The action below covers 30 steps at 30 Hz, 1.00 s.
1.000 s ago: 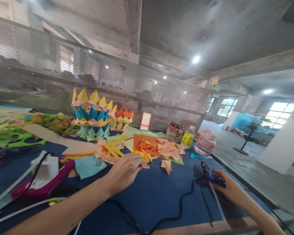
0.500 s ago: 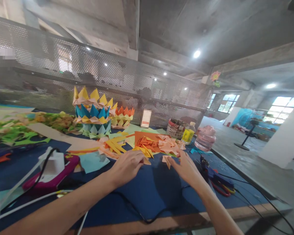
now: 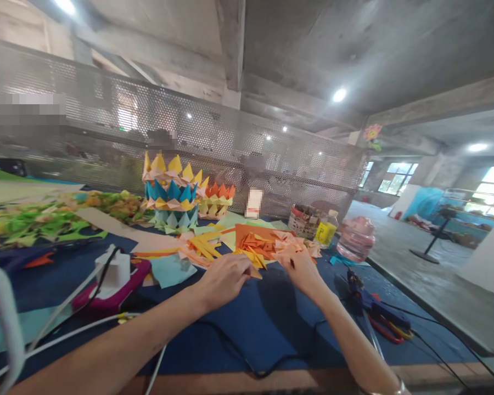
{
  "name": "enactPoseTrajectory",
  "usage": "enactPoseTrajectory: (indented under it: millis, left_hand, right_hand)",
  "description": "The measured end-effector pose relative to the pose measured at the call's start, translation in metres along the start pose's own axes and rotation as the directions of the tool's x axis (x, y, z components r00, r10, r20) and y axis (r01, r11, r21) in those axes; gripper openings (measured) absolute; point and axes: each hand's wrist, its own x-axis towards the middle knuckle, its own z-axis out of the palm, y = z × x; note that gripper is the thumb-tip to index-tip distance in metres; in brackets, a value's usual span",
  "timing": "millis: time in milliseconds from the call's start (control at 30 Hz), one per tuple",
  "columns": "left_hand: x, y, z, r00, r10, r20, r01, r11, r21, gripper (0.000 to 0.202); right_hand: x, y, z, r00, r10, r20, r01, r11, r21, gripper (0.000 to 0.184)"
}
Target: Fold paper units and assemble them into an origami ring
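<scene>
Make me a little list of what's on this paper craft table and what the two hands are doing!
Left hand: fingers curled on an orange folded triangle
Right hand: at the pink folded pieces; grip unclear
Pile beyond the hands: orange folded pieces, yellow folded pieces
Behind: stacked paper crown by the mesh panel
Right side: blue glue gun lying untouched; pink jar
Surface: blue mat
</scene>
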Motion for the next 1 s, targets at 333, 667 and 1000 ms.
enactPoseTrajectory:
  millis: [333, 667, 1000]
  left_hand:
    - [0.003, -0.005, -0.006, 0.997, -0.071, 0.015, 0.071, 0.997, 0.009, 0.011]
    - [0.003, -0.006, -0.007, 0.998, -0.066, 0.013, 0.065, 0.998, 0.015, 0.014]
    - [0.002, -0.006, -0.004, 0.997, -0.072, 0.024, 0.072, 0.997, 0.001, 0.014]
  right_hand:
    - [-0.003, -0.018, 0.015, 0.969, -0.234, -0.073, 0.245, 0.901, 0.359, 0.016]
    - [-0.015, -0.027, 0.021, 0.957, -0.281, -0.066, 0.285, 0.88, 0.38, 0.021]
    - [-0.016, -0.028, 0.024, 0.953, -0.299, -0.045, 0.298, 0.902, 0.313, 0.019]
